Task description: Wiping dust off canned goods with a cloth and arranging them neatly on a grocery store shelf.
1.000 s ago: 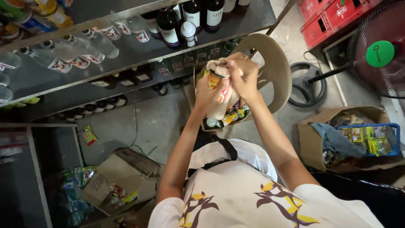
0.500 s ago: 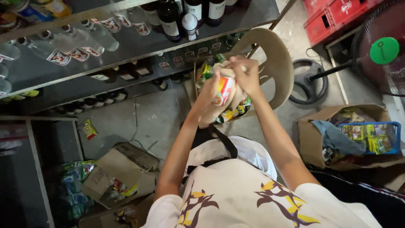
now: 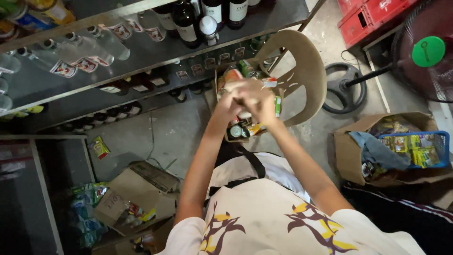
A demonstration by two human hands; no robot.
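My left hand (image 3: 230, 97) and my right hand (image 3: 263, 103) are pressed together in front of me, blurred by motion. Both close around a small can in pale wrapping (image 3: 245, 114), of which only a bit shows below my fingers. The hands hover over an open cardboard box of cans and packets (image 3: 237, 130). That box rests on the seat of a beige plastic chair (image 3: 306, 71).
A metal shelf (image 3: 141, 54) behind the chair carries clear bottles (image 3: 96, 45) and dark bottles (image 3: 186, 23). A standing fan (image 3: 424, 52) and red crates (image 3: 373, 19) are at the right. A blue basket of packets (image 3: 415, 148) sits in a cardboard box. Another open cardboard box (image 3: 137, 193) lies lower left.
My hands have come down from shelf height toward the box on the chair and closed tighter together around the can. The view has tilted slightly.
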